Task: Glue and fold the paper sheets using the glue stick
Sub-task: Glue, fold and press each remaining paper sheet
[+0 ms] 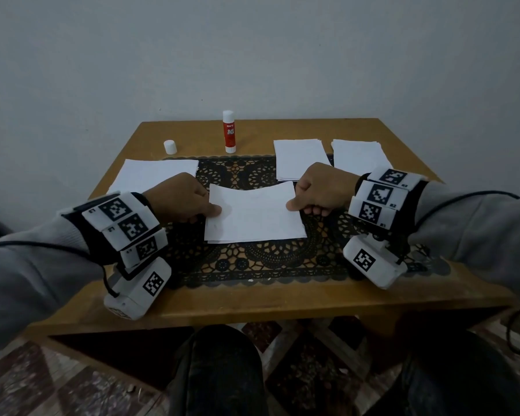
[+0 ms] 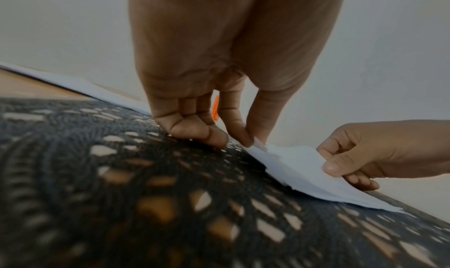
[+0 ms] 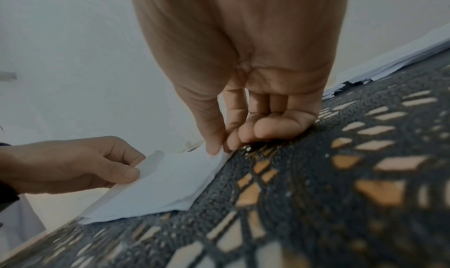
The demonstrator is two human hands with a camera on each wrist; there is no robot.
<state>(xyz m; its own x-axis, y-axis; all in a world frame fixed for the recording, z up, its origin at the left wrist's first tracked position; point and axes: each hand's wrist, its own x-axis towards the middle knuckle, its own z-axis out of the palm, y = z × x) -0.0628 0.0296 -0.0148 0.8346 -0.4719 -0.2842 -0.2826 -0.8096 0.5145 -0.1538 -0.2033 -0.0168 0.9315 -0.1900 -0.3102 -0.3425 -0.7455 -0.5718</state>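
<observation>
Left hand (image 1: pixel 180 197) and right hand (image 1: pixel 321 189) each pinch the sheet (image 1: pixel 254 214) at 9 and 3, probably lining up the fold.

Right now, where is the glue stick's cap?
In the head view, the cap stands on the table at the far left, just left of the upright glue stick.

- Wooden table (image 1: pixel 382 298) set against a plain grey wall (image 1: pixel 252 49).
- Black lace mat (image 1: pixel 252 262) spread across the table's middle.
- Patterned tile floor (image 1: pixel 18 382) below.
</observation>
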